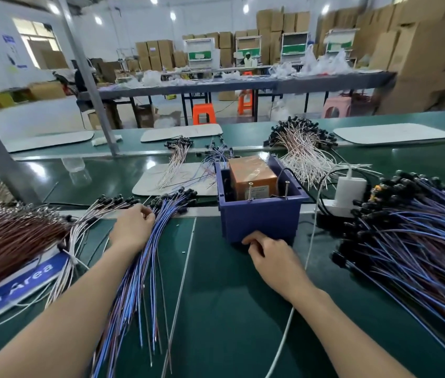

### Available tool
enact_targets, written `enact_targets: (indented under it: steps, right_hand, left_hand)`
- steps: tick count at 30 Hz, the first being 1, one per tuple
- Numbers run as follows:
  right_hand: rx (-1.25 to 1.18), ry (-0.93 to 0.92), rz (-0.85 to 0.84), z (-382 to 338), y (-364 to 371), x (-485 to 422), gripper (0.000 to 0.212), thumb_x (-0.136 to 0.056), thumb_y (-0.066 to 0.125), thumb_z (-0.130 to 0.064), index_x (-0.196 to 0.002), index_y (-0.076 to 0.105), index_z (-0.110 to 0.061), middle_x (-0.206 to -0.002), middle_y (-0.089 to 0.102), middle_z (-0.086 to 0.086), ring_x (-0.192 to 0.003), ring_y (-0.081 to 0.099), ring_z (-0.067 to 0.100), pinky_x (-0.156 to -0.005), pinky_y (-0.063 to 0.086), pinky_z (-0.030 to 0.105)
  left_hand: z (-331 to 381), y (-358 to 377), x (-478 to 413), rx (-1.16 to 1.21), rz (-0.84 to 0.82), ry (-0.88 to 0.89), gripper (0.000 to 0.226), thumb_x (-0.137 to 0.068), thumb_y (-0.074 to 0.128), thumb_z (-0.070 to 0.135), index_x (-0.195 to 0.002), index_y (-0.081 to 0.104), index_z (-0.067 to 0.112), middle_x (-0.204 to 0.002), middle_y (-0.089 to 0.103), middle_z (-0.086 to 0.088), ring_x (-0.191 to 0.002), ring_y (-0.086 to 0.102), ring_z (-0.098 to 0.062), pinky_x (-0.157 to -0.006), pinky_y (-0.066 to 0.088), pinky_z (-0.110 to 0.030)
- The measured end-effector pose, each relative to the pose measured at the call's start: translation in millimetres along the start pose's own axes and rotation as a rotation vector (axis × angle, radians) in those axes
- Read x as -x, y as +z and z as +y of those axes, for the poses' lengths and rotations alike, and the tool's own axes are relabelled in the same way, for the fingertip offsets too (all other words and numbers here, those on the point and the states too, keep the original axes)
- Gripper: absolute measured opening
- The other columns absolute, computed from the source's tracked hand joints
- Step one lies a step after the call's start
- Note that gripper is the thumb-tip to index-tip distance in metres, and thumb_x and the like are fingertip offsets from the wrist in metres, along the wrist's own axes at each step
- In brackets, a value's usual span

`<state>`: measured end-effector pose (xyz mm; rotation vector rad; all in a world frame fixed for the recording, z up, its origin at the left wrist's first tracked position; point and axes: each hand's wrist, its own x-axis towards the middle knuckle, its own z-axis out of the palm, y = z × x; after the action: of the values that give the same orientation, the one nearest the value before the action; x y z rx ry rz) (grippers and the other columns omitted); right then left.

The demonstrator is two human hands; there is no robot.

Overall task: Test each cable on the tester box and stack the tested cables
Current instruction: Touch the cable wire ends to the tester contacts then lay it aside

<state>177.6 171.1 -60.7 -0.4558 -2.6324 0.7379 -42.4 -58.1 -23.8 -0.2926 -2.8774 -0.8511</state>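
Blue cables [139, 282] fan out beside my left forearm. My left hand [132, 230] pinches in among their black connector ends, I'd say singling out the next one to test. Right hand [273, 259] rests loosely curled and holds nothing, fingers against the tester box [259, 219] front, likely steadying it. Further right sprawls a bigger cable heap [412, 233]; tested or not, I can't tell.
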Motion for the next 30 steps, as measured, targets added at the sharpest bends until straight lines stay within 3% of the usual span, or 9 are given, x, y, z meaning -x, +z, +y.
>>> enact_targets:
  steps: [3,6,9,11,16,21,23,25,30]
  right_hand:
    - [-0.04,0.015,-0.008,-0.4,-0.9,1.4,0.02,-0.102,0.045,-0.032,-0.109,0.062,-0.04,-0.052,0.057,-0.011,-0.056,0.057,-0.002,-0.046,0.034,0.019]
    - [-0.116,0.025,-0.011,0.6,-2.3,2.0,0.02,-0.101,0.047,-0.03,-0.106,0.063,-0.041,-0.054,0.06,-0.007,-0.051,0.056,0.006,-0.046,0.037,0.021]
    - [-0.336,0.029,-0.004,1.5,-4.6,5.4,0.02,-0.098,0.048,-0.034,-0.101,0.065,-0.045,-0.063,0.063,0.0,-0.047,0.048,0.009,-0.047,0.038,0.026]
    - [-0.551,0.009,0.051,-1.3,-8.5,10.3,0.021,-0.095,0.048,-0.039,-0.098,0.068,-0.044,-0.065,0.062,0.0,-0.052,0.047,0.008,-0.048,0.038,0.027]
    - [-1.186,0.178,0.188,-3.6,-32.5,11.9,0.035,-0.097,0.048,-0.042,-0.093,0.077,-0.024,-0.072,0.064,0.008,-0.055,0.055,0.018,-0.049,0.043,0.027]
    - [-1.918,0.427,0.142,11.7,-56.4,12.9,0.045,-0.097,0.05,-0.048,-0.094,0.08,-0.014,-0.074,0.066,0.007,-0.065,0.065,0.022,-0.07,0.058,0.037]
    - [-2.005,0.465,0.15,12.7,-57.6,12.2,0.034,-0.092,0.058,-0.043,-0.092,0.076,-0.014,-0.063,0.048,0.0,-0.051,0.048,0.016,-0.057,0.054,0.032]
    - [-2.018,0.459,0.119,12.7,-55.9,9.7,0.024,-0.09,0.06,-0.038,-0.087,0.07,-0.016,-0.057,0.029,-0.005,-0.042,0.028,0.01,-0.04,0.038,0.023]
    - [-1.994,0.426,0.051,23.6,-60.6,6.9,0.021,-0.09,0.061,-0.034,-0.078,0.07,-0.02,-0.046,0.019,-0.007,-0.041,0.008,0.007,-0.027,0.02,0.018]
  left_hand:
    - [7.7,-1.4,5.4,-0.062,0.04,-0.056,0.027,-0.101,0.051,0.029,-0.107,0.065,0.007,-0.107,0.069,-0.018,-0.099,0.062,-0.036,-0.087,0.052,-0.043]
    - [25.2,-16.1,21.6,0.165,0.214,-0.053,0.026,-0.105,0.044,0.027,-0.111,0.055,0.004,-0.101,0.067,-0.02,-0.095,0.064,-0.038,-0.085,0.052,-0.052]
    - [59.3,-38.7,50.1,0.456,0.478,0.216,0.023,-0.108,0.038,0.031,-0.112,0.044,0.009,-0.081,0.066,-0.007,-0.073,0.066,-0.031,-0.069,0.054,-0.052]
    - [88.7,-47.6,81.3,0.546,0.552,0.456,0.022,-0.107,0.038,0.034,-0.11,0.041,0.012,-0.07,0.062,0.005,-0.057,0.062,-0.022,-0.054,0.052,-0.046]
    - [140.5,-0.2,161.0,0.36,0.456,0.789,0.012,-0.103,0.043,0.033,-0.1,0.04,0.022,-0.054,0.054,0.007,-0.038,0.049,-0.014,-0.039,0.039,-0.03]
    - [148.2,60.1,188.7,0.09,0.305,0.881,0.022,-0.097,0.049,0.031,-0.081,0.059,0.019,-0.05,0.057,0.008,-0.035,0.05,-0.009,-0.032,0.037,-0.025]
    - [145.8,71.0,189.9,0.016,0.257,0.925,0.022,-0.095,0.048,0.032,-0.081,0.06,0.022,-0.054,0.059,0.01,-0.039,0.052,-0.008,-0.032,0.038,-0.026]
    - [141.8,74.8,188.2,0.028,0.222,0.968,0.019,-0.095,0.05,0.033,-0.08,0.058,0.024,-0.06,0.06,0.011,-0.043,0.052,-0.008,-0.033,0.037,-0.026]
    - [132.3,72.5,181.3,-0.016,0.157,1.058,0.02,-0.101,0.048,0.042,-0.096,0.065,0.033,-0.078,0.067,0.015,-0.052,0.058,-0.005,-0.037,0.04,-0.025]
